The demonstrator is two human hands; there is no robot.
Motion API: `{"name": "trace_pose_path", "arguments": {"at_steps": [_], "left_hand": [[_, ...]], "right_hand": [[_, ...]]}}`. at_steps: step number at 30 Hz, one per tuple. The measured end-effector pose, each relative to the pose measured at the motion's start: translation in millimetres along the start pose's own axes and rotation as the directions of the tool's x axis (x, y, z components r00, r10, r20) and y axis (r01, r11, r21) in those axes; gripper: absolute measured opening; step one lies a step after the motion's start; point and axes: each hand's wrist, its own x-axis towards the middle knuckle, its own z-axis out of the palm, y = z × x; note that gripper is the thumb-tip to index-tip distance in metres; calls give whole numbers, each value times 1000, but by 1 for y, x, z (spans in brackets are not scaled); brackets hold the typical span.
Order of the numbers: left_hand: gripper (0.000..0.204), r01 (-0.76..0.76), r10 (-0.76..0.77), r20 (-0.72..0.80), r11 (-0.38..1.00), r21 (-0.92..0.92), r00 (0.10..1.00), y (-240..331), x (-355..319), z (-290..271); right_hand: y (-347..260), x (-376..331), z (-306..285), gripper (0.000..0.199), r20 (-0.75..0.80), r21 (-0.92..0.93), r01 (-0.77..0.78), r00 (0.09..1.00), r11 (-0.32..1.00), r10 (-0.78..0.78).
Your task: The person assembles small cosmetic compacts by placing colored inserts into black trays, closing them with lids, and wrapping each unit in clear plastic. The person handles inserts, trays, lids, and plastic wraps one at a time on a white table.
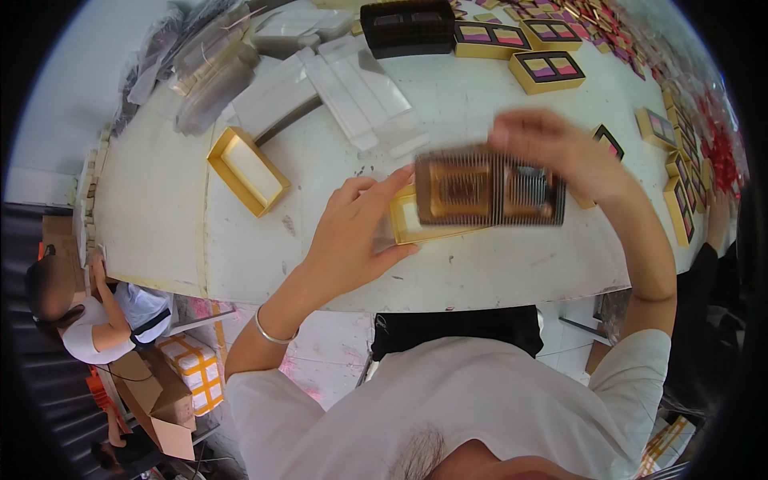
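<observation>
both hands [356, 228] [560, 152] grip dark ribbed two-cell plastic insert tray [488, 190] | above empty gold box [420, 220], not seated | finished gold boxes [546, 70] far right

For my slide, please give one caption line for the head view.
Both hands, left and right, hold a dark ridged tray above a yellow box on the white table.
</observation>
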Motion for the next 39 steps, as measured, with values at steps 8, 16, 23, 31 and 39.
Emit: {"name": "trace_pose_path", "arguments": {"at_steps": [8,16,23,31,39], "left_hand": [[81,43,-40,17,962,-271,999,7,16,16],[64,85,-64,86,958,-274,994,6,23,13],[65,136,-84,164,931,-340,983,2,24,1],[69,120,-11,272,914,-387,962,-9,38,-5],[71,125,-34,241,920,-372,970,-5,30,-6]], "right_hand": [[21,-9,31,20,-104,-604,168,953,779,-286],[48,10,57,22,-319,-104,422,843,900,-432],[46,-28,6,43,206,-503,569,810,650,-550],[45,-34,17,42,502,-853,520,790,-51,-351],[64,-43,44,74,326,-887,443,803,133,-498]]}}
